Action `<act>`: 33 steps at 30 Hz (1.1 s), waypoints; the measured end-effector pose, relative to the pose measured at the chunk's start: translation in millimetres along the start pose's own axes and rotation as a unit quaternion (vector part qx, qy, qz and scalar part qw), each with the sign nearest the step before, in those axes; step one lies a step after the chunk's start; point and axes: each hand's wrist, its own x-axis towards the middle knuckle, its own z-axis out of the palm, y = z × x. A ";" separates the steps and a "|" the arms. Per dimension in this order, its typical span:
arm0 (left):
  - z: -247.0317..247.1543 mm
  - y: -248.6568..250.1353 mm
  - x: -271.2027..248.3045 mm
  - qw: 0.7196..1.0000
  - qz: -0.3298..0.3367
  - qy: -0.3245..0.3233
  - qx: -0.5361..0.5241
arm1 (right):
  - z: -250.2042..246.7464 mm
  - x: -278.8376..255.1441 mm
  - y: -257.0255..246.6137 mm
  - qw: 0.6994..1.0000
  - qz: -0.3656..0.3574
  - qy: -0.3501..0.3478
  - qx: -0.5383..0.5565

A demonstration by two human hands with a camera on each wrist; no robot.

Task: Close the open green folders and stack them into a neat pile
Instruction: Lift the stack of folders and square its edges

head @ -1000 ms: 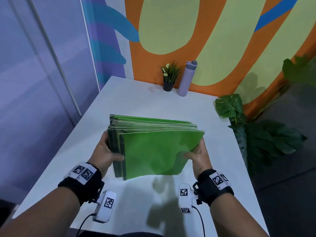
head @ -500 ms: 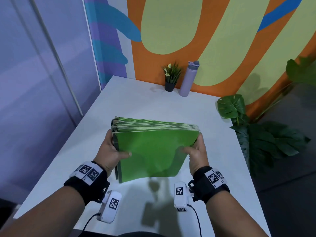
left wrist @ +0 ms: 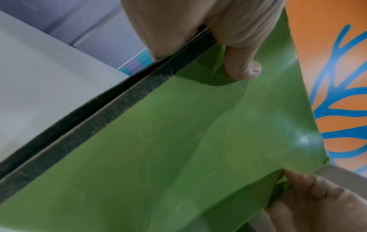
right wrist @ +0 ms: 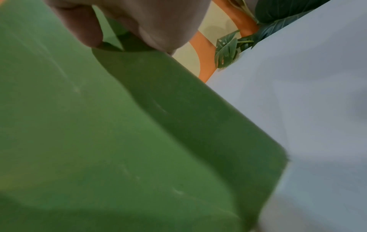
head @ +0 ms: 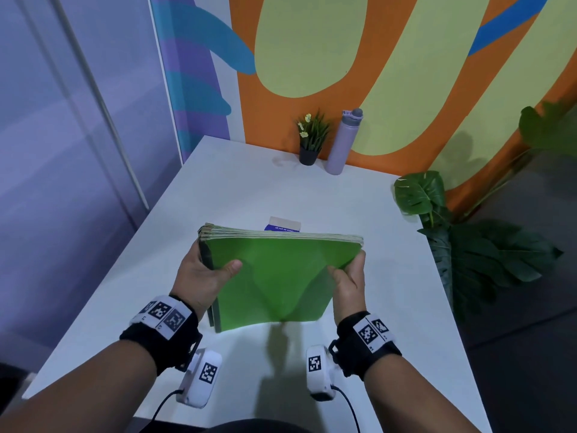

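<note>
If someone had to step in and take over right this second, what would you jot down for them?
Left hand: grips the spine side of the stack of green folders, thumb on the front cover.
Right hand: pinches the opposite edge.
Stack: closed, gathered, held tilted above the white table, front cover buckling.
Done: folders closed and collected.
Left: square the edges and lay the pile flat on the table.

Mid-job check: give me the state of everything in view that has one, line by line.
Folders: closed, gathered into one pile, held on edge above the table.
Left hand: grips the pile's spine side.
Right hand: grips the opposite edge.
Bottle: upright, lid shut.
Plant pot: upright.
</note>
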 end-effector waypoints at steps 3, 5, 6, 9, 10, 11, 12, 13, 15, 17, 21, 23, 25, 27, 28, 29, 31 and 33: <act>-1.9 -6.6 -1.5 0.999 -0.028 -0.006 0.032 | -8.7 -11.1 23.0 0.997 0.013 -0.017 -0.077; -4.6 -20.4 -4.0 0.996 -0.065 -0.016 0.064 | -14.5 -17.6 40.0 0.986 0.027 -0.034 -0.161; -4.6 -25.0 -7.0 0.993 -0.088 -0.024 0.081 | -17.3 -20.0 48.1 0.976 0.041 -0.042 -0.210; -2.2 -32.1 -12.7 0.984 -0.140 -0.027 0.106 | -24.0 -23.9 62.1 0.945 0.075 -0.074 -0.311; -0.8 -30.1 -12.2 0.984 -0.140 -0.025 0.112 | -25.6 -22.9 61.8 0.940 0.079 -0.081 -0.323; 0.2 -27.7 -10.2 0.984 -0.131 -0.023 0.119 | -26.2 -20.7 58.5 0.936 0.082 -0.085 -0.331; 0.9 -24.8 -7.8 0.984 -0.117 -0.023 0.129 | -27.2 -16.9 54.5 0.934 0.087 -0.085 -0.335; 1.8 -20.3 -4.5 0.986 -0.103 -0.021 0.131 | -28.1 -11.8 48.8 0.933 0.093 -0.084 -0.336; 1.3 -13.4 4.0 0.990 -0.089 -0.009 0.112 | -30.0 0.1 35.3 0.939 0.095 -0.085 -0.318; -1.3 -7.0 13.4 0.991 -0.103 0.007 0.081 | -31.5 11.3 22.6 0.957 0.092 -0.083 -0.264; -11.3 -6.3 33.5 0.984 -0.156 0.085 -0.003 | -36.7 19.1 -2.2 0.984 0.128 -0.066 -0.108; -17.1 -10.5 40.7 0.973 -0.199 0.117 -0.015 | -34.7 15.3 -12.5 0.985 0.158 -0.063 -0.007; -20.6 -19.5 45.9 0.959 -0.241 0.121 -0.088 | -23.8 9.1 -18.0 0.979 0.174 -0.055 0.087; -22.5 -36.0 48.2 0.943 -0.288 0.111 -0.127 | -4.6 0.2 -18.4 0.968 0.194 -0.068 0.146; -22.2 -42.5 47.3 0.936 -0.308 0.097 -0.141 | 6.7 -6.7 -18.6 0.961 0.206 -0.089 0.164; -20.3 -46.6 45.0 0.931 -0.321 0.087 -0.151 | 17.0 -13.5 -17.3 0.955 0.215 -0.109 0.170; -16.3 -54.3 40.8 0.925 -0.332 0.087 -0.166 | 31.2 -24.3 -12.0 0.947 0.232 -0.132 0.181; -9.1 -44.4 32.6 0.926 -0.328 0.072 -0.172 | 34.2 -27.7 -4.4 0.938 0.253 -0.119 0.206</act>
